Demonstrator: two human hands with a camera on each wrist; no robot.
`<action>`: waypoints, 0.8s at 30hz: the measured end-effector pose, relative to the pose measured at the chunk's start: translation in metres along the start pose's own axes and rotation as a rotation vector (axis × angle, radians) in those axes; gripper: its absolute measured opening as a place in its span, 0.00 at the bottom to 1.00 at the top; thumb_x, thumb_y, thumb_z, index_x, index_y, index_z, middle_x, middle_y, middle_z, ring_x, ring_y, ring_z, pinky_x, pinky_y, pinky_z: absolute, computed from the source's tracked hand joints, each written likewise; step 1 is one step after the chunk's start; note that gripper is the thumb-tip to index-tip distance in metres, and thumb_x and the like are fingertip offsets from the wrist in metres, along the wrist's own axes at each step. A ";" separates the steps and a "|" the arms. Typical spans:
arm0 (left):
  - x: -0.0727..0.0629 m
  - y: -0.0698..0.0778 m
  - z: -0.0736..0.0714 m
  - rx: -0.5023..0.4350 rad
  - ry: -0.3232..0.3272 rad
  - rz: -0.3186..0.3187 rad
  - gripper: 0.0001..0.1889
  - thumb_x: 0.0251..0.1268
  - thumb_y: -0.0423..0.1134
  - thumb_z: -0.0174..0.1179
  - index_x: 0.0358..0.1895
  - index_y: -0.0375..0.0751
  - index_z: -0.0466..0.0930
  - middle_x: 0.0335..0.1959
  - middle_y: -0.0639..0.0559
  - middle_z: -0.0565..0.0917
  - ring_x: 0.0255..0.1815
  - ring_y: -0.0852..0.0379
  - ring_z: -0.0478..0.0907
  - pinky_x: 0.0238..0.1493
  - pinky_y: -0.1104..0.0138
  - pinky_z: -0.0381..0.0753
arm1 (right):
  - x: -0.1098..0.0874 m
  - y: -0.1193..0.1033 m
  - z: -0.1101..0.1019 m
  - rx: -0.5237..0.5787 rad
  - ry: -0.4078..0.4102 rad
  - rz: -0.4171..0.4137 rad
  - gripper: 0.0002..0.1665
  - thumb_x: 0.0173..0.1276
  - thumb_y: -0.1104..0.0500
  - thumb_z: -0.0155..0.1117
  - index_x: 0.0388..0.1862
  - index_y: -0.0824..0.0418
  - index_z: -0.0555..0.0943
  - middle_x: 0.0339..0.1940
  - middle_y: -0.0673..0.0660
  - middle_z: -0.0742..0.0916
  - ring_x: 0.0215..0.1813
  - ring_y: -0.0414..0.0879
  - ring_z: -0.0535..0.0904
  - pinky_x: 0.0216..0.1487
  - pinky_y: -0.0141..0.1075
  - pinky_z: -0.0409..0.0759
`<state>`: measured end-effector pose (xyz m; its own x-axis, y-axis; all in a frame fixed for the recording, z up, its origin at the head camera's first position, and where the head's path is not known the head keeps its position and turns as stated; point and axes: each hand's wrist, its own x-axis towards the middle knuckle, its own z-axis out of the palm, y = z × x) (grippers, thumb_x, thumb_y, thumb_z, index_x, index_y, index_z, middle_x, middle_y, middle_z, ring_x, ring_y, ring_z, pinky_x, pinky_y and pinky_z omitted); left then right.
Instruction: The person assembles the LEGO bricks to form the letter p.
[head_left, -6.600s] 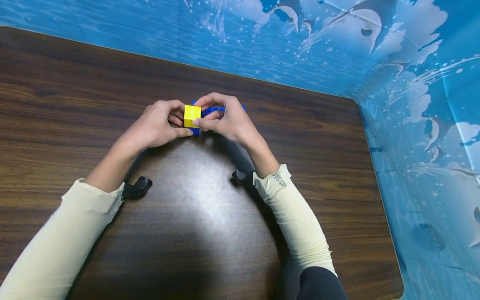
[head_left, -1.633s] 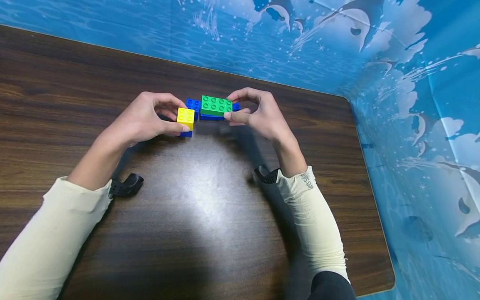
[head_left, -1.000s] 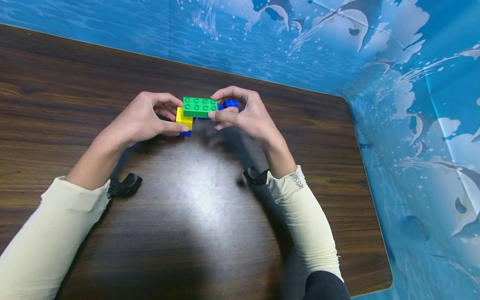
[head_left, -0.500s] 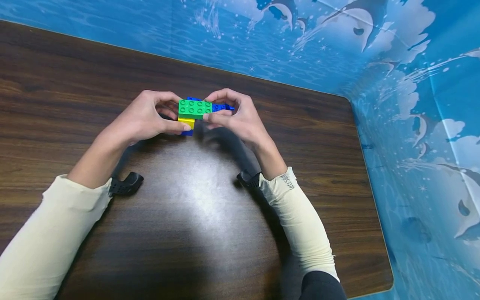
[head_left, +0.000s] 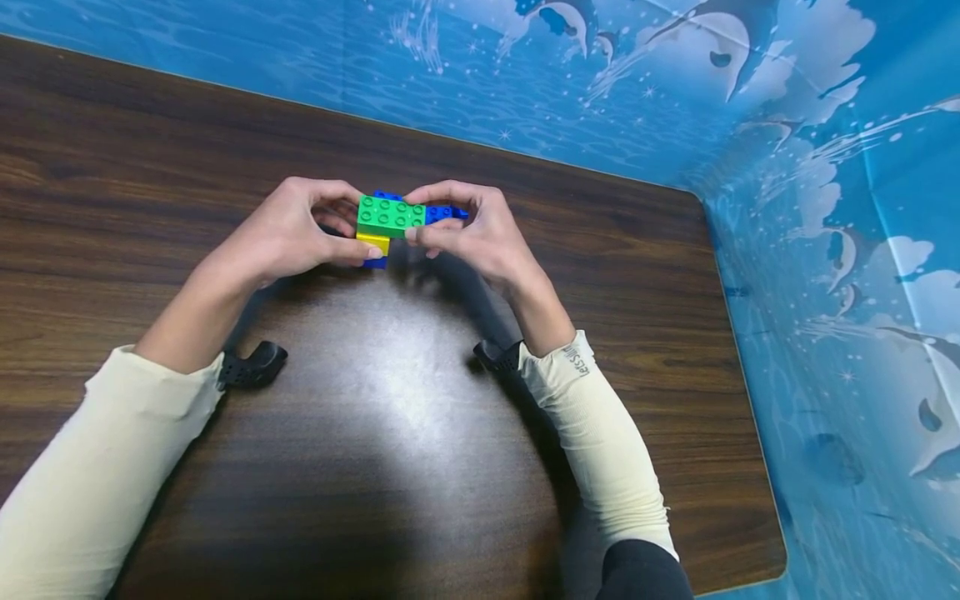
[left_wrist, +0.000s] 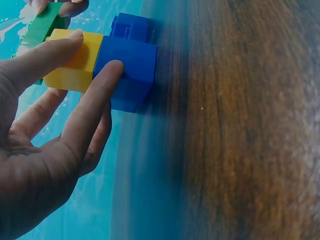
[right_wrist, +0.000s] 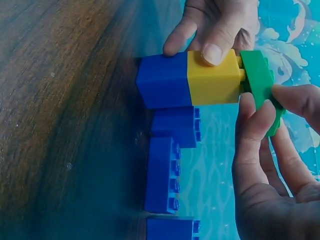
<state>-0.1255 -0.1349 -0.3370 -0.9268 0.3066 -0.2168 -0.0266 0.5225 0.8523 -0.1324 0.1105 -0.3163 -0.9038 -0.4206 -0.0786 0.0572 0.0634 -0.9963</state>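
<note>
My left hand (head_left: 288, 233) grips a small stack. Its thumb lies on the yellow brick (left_wrist: 75, 65), and a finger touches the blue brick (left_wrist: 127, 67) joined beneath. Between thumb and fingers, my right hand (head_left: 483, 237) pinches a long green brick (head_left: 390, 217) over the yellow one. In the right wrist view the green brick (right_wrist: 257, 80) tilts against the yellow brick's top, and some yellow studs still show between them. From above, the green brick covers most of the yellow brick (head_left: 372, 244) and sticks out to the right.
Behind the stack, more blue bricks stand in a row on the table: a stubby one (right_wrist: 172, 125), a long one (right_wrist: 161, 175) and another (right_wrist: 170, 229). The dark wooden table (head_left: 420, 467) ends at a blue dolphin-print sheet (head_left: 450, 83) along its back and right.
Earlier the right hand was on the yellow brick. It then held the green brick over the blue bricks and moved it left onto the yellow one. Over the last half second the hands barely move.
</note>
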 end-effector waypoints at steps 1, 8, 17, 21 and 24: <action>0.000 0.000 0.000 -0.001 0.000 0.002 0.28 0.64 0.41 0.79 0.66 0.39 0.82 0.61 0.36 0.83 0.55 0.43 0.82 0.36 0.73 0.80 | 0.000 0.000 0.000 -0.005 0.001 0.003 0.19 0.64 0.77 0.71 0.54 0.72 0.86 0.32 0.58 0.87 0.27 0.48 0.81 0.35 0.38 0.87; 0.000 0.000 0.001 -0.005 -0.003 0.005 0.28 0.65 0.40 0.79 0.66 0.39 0.82 0.61 0.36 0.83 0.55 0.43 0.82 0.37 0.74 0.80 | 0.001 0.000 0.000 -0.064 0.017 0.030 0.19 0.62 0.76 0.74 0.52 0.69 0.88 0.30 0.56 0.86 0.26 0.47 0.77 0.32 0.37 0.81; -0.001 0.003 0.001 0.008 -0.009 0.004 0.29 0.66 0.41 0.77 0.68 0.40 0.81 0.62 0.36 0.82 0.57 0.42 0.82 0.37 0.74 0.80 | 0.004 -0.001 0.000 -0.081 0.027 0.065 0.19 0.60 0.75 0.76 0.52 0.67 0.90 0.29 0.58 0.88 0.26 0.45 0.77 0.31 0.36 0.76; -0.001 0.003 0.001 0.013 -0.012 0.001 0.29 0.67 0.41 0.77 0.68 0.39 0.81 0.62 0.35 0.81 0.57 0.42 0.81 0.37 0.73 0.80 | 0.003 -0.003 0.001 -0.115 0.030 0.057 0.19 0.61 0.74 0.76 0.52 0.66 0.91 0.30 0.60 0.88 0.24 0.44 0.76 0.29 0.36 0.76; -0.001 0.001 0.000 0.022 -0.012 -0.001 0.28 0.67 0.42 0.77 0.68 0.40 0.81 0.62 0.35 0.81 0.57 0.42 0.81 0.37 0.73 0.79 | 0.003 -0.004 0.001 -0.141 0.018 0.059 0.19 0.63 0.72 0.77 0.53 0.65 0.90 0.35 0.61 0.89 0.25 0.46 0.79 0.31 0.38 0.80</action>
<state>-0.1242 -0.1344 -0.3356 -0.9223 0.3152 -0.2238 -0.0193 0.5406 0.8411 -0.1350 0.1077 -0.3130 -0.9082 -0.3960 -0.1351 0.0515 0.2145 -0.9754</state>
